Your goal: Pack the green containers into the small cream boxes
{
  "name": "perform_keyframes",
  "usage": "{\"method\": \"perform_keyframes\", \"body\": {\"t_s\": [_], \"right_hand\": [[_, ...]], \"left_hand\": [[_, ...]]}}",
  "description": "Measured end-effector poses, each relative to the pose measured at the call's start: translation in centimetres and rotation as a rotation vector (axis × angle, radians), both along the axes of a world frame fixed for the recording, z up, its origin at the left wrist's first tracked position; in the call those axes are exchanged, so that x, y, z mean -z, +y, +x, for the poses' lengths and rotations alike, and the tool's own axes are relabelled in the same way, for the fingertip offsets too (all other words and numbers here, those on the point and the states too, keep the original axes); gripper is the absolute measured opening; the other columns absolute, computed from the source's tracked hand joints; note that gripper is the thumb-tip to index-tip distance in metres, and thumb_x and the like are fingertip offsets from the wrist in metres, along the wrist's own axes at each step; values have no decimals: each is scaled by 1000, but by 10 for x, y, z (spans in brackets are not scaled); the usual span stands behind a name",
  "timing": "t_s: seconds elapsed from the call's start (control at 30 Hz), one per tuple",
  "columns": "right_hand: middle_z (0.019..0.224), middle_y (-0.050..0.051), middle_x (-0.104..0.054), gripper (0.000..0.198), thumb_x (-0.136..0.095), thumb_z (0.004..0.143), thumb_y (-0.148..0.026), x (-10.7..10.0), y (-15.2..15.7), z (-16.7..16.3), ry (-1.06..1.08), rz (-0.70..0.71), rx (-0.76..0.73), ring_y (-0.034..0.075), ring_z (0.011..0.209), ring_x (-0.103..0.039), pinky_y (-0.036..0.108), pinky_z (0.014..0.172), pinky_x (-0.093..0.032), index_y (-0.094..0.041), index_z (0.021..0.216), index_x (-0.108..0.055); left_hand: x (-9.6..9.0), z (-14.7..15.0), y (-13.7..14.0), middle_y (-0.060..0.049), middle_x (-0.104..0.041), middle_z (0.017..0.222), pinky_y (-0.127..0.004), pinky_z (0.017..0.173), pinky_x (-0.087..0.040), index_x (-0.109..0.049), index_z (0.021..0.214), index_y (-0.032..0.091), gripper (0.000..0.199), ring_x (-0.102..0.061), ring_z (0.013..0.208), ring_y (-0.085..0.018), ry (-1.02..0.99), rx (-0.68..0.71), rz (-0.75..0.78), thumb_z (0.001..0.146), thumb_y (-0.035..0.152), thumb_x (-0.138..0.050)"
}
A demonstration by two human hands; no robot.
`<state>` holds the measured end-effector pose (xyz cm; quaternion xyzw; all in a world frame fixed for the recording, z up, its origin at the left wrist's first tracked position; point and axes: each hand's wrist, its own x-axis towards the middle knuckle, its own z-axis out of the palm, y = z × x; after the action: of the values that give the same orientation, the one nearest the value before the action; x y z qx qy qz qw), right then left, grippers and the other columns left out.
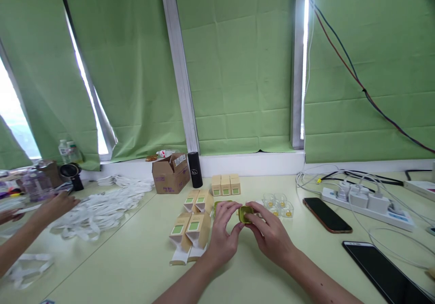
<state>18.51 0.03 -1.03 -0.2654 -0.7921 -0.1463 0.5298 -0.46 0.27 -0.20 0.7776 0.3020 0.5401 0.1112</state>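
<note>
A small olive-green square container [245, 214] is held up over the table between my two hands. My left hand [224, 231] pinches its left side with thumb and fingertips. On the other side, the fingers of my right hand [272, 234] are closed around it. Behind my left fingers shows the edge of another green piece [217, 205], mostly hidden. Left of my hands stand several small tan cartons [198, 231] with green squares on them; the nearest have white flaps folded out. Just beyond my right hand sits a group of clear plastic cups [278, 204] with yellow bits inside.
Farther back are three upright tan cartons [226, 185], a cardboard box [171, 175] and a black cylinder [195, 170]. White straps [98, 206] lie left, beside another person's hand [61, 206]. At right: phone [327, 214], tablet-like device [384, 267], power strip [367, 208], loose cables.
</note>
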Motion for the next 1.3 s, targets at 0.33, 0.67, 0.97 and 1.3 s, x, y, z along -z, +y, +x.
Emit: {"method": "perform_keyframes", "body": {"t_s": [0.33, 0.67, 0.97, 1.3], "right_hand": [[125, 17, -63, 29, -49, 98, -6, -6, -2, -3, -13, 20, -17, 26, 109, -66, 39, 83, -62, -20, 120, -63], [135, 18, -63, 42, -52, 99, -12, 8, 1, 1, 33, -48, -14, 28, 129, -61, 47, 101, -58, -19, 140, -49], [154, 18, -48, 60, -46, 98, -10, 6, -6, 0, 52, -163, -104, 29, 144, -46, 43, 96, -61, -21, 155, -32], [139, 15, -63, 51, -46, 97, -8, 13, 1, -4, 91, -153, -117, 27, 130, -60, 43, 96, -62, -22, 146, -46]], "left_hand": [[0, 0, -1, -11, -64, 125, -50, 103, -50, -63, 130, 28, 36, -53, 123, -29, -3, -19, 29, 95, 23, -63], [1, 0, 1, -11, -63, 125, -49, 105, -48, -63, 131, 28, 35, -52, 124, -28, -10, -17, -8, 96, 26, -62], [-5, 4, 5, -10, -67, 105, -42, 89, -54, -73, 106, 21, 35, -64, 102, -26, -139, -118, -249, 96, 51, -57], [-2, 4, 11, -3, -60, 69, -31, 68, -45, -64, 63, 19, 54, -59, 72, -20, -73, -195, -305, 97, 58, -48]]}}
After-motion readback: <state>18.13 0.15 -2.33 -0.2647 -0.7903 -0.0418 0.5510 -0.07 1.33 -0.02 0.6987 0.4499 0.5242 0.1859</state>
